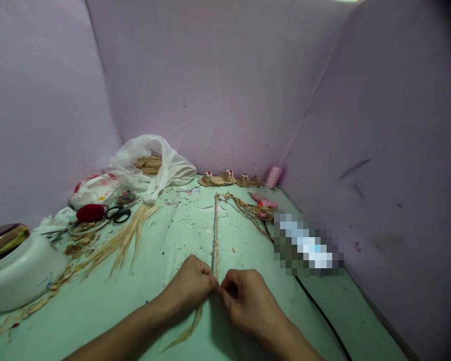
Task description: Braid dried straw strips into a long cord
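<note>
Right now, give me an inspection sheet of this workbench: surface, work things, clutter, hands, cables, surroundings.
Surface: pale green table, strewn with straw scraps.
Work things: long braided straw cord runs away from the hands; loose straw bundle to the left.
Clutter: scissors, plastic bag, white pot, small woven pieces, pink spool.
Hands: left hand and right hand pinch the cord's near end.
Cables: black cable along the right side.
Surroundings: lilac walls on three sides.
</note>
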A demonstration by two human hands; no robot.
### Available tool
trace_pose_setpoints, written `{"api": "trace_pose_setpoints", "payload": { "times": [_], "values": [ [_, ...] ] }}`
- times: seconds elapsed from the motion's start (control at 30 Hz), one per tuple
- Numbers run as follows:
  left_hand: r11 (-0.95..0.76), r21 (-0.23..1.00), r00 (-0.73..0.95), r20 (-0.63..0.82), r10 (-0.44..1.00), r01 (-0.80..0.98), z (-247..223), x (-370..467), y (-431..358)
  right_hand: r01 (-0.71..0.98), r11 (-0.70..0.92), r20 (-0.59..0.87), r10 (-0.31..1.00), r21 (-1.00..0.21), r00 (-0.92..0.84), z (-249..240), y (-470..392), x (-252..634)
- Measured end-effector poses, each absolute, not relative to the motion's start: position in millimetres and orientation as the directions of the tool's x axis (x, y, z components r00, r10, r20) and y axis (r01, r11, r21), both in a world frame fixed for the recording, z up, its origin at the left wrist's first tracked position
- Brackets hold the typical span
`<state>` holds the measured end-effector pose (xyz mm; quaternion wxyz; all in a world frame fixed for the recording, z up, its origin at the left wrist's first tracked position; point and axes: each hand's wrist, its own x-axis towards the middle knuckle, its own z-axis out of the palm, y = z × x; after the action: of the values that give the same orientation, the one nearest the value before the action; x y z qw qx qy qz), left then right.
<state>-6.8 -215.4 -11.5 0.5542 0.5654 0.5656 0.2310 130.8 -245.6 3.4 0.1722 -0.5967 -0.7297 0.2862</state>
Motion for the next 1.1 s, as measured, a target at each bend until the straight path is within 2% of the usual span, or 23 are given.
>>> {"api": "trace_pose_setpoints", "payload": {
  "times": [0.2,0.3,0.37,0.47,0.53,0.6,0.67,0.73,0.93,1.1],
  "values": [
    [0.410,0.871,0.273,-0.478,0.835,0.272,-5,-9,-218,0.681,0.228,-0.028,0.939,-0.695,-0.344,-7,-253,124],
    [0.399,0.896,0.293,-0.441,0.849,0.192,-6,-11,-218,0.631,0.132,-0.106,0.940,-0.765,-0.326,-6,-248,126],
    [0.412,0.901,0.302,-0.435,0.848,0.137,-5,-12,-217,0.555,0.023,-0.139,0.959,-0.831,-0.248,-3,-241,130],
    [0.444,0.891,0.314,-0.450,0.836,0.094,-2,-13,-217,0.217,-0.186,-0.220,0.966,-0.958,-0.140,-1,-229,132],
    [0.431,0.898,0.326,-0.436,0.839,0.091,-1,-14,-217,-0.060,-0.365,-0.345,0.914,-0.929,-0.215,-4,-226,129],
    [0.409,0.907,0.353,-0.417,0.837,0.100,-2,-15,-217,-0.201,-0.498,-0.415,0.842,-0.844,-0.343,-7,-227,124],
    [0.380,0.917,0.386,-0.395,0.833,0.120,-3,-15,-217,-0.208,-0.536,-0.437,0.815,-0.818,-0.381,-10,-230,119],
    [0.352,0.924,0.397,-0.382,0.834,0.149,-6,-15,-217,-0.141,-0.558,-0.487,0.802,-0.818,-0.345,-11,-232,117],
    [0.231,0.902,0.371,-0.367,0.853,0.364,-5,-20,-211,0.078,-0.469,-0.475,0.856,-0.880,-0.205,-11,-227,121],
    [0.137,0.799,0.318,-0.381,0.868,0.585,5,-21,-222,0.046,-0.470,-0.470,0.861,-0.881,-0.194,-10,-227,121]
  ]
}}
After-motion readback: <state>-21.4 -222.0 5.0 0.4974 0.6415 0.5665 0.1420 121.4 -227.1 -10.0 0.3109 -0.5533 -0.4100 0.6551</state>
